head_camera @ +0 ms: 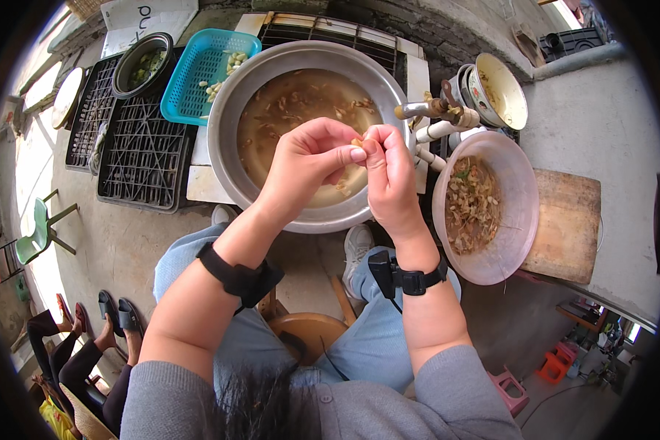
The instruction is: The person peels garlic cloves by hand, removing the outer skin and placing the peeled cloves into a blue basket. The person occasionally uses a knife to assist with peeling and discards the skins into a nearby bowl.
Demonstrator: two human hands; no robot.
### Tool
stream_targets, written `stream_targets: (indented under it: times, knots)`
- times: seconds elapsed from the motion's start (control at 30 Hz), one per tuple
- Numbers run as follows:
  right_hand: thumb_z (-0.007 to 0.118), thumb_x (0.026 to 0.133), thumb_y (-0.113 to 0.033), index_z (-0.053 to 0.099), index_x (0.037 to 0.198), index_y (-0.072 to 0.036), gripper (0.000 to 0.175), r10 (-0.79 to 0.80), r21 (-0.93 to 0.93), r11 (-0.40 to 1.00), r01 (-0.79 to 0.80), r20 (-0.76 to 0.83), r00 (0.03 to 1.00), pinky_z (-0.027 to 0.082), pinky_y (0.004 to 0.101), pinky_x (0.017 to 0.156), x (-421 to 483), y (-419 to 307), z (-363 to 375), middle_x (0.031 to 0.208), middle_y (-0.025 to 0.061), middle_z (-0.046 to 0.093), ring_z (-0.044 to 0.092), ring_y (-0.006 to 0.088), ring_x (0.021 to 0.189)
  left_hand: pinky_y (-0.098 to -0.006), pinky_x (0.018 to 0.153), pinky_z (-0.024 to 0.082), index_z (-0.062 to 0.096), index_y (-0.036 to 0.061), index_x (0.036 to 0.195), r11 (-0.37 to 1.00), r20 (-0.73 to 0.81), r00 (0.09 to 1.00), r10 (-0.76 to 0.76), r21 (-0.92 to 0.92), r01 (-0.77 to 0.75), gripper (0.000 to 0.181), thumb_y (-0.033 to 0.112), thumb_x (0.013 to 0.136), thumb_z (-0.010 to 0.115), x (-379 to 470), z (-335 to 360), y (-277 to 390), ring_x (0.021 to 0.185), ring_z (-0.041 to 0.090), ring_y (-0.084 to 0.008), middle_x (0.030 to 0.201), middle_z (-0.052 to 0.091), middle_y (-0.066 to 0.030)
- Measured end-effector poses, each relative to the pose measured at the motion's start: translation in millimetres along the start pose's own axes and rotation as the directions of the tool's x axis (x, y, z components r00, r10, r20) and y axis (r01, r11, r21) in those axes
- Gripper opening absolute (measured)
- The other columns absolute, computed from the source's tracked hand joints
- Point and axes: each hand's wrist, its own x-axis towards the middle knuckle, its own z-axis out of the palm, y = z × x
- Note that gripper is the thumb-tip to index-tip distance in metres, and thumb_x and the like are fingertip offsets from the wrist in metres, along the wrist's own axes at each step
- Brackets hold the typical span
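Both hands meet over a large metal basin (pixel 226 129) of brownish water, in which many small brown pieces, apparently unpeeled garlic cloves (pixel 338 111), float. Between the fingertips of my left hand (pixel 308 159) and my right hand (pixel 389 176) is a small yellowish-brown piece, apparently a garlic clove (pixel 357 142). Its far side is hidden by the fingers. Pale peeled cloves (pixel 235 61) lie in a turquoise plastic basket (pixel 182 93) left of the basin. To the right, a translucent pinkish plastic bowl (pixel 520 220) holds skins and scraps (pixel 471 206).
A brass tap (pixel 418 110) reaches over the basin's right rim. Enamel bowls (pixel 514 93) and a wooden board (pixel 569 225) are at right. At left are black plastic crates (pixel 143 154), a dark pot (pixel 124 77) and a green chair (pixel 41 231). Other people's legs (pixel 82 363) show lower left.
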Motion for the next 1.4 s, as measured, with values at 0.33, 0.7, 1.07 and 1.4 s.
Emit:
stream_targets:
  times: [0.33, 0.7, 1.07, 1.4]
  knots:
    - [0.053, 0.104, -0.021, 0.055, 0.101, -0.001, 0.02, 0.126, -0.012, 0.992, -0.127, -0.016, 0.992, 0.043, 0.0253, 0.068, 2, -5, -5, 0.09, 0.0043, 0.058, 0.049, 0.0109, 0.075, -0.0168, 0.052, 0.035, 0.062, 0.0067, 0.108, 0.945, 0.028, 0.998, -0.065, -0.321, 0.07, 0.015, 0.006, 0.094, 0.067, 1, -4, 8, 0.061, 0.049, -0.0039, 0.092, 0.069, -0.0035]
    - [0.064, 0.097, -0.012, 0.064, 0.101, -0.001, 0.011, -0.015, 0.007, 1.0, 0.015, -0.075, 0.997, 0.052, 0.0272, 0.074, 9, -5, -5, 0.092, 0.0064, 0.065, 0.064, 0.0146, 0.082, -0.0159, 0.054, 0.034, 0.067, 0.0053, 0.104, 1.0, -0.042, 0.999, 0.002, 0.013, -0.001, 0.014, 0.007, 0.091, 0.071, 1, -6, 9, 0.064, 0.047, -0.0001, 0.087, 0.067, 0.0024]
    - [0.063, 0.094, -0.006, 0.063, 0.096, 0.0, 0.006, -0.065, -0.222, 0.974, 0.054, -0.042, 0.997, 0.052, 0.0323, 0.067, 10, -11, -8, 0.086, 0.0123, 0.066, 0.065, 0.0254, 0.074, -0.0163, 0.061, 0.044, 0.072, 0.0027, 0.102, 0.989, -0.093, 0.995, 0.029, 0.146, -0.015, 0.018, 0.012, 0.088, 0.076, 0, -7, 9, 0.071, 0.055, 0.0002, 0.084, 0.07, 0.0029]
    - [0.058, 0.099, -0.011, 0.058, 0.102, 0.002, 0.013, 0.089, -0.143, 0.986, -0.088, 0.001, 0.996, 0.051, 0.0339, 0.073, 8, -4, -9, 0.089, 0.0154, 0.065, 0.064, 0.0274, 0.081, -0.017, 0.057, 0.036, 0.07, 0.0032, 0.117, 0.997, -0.022, 0.999, -0.033, 0.071, 0.035, 0.026, 0.012, 0.093, 0.069, -1, -7, 9, 0.066, 0.045, 0.0004, 0.083, 0.064, 0.0061]
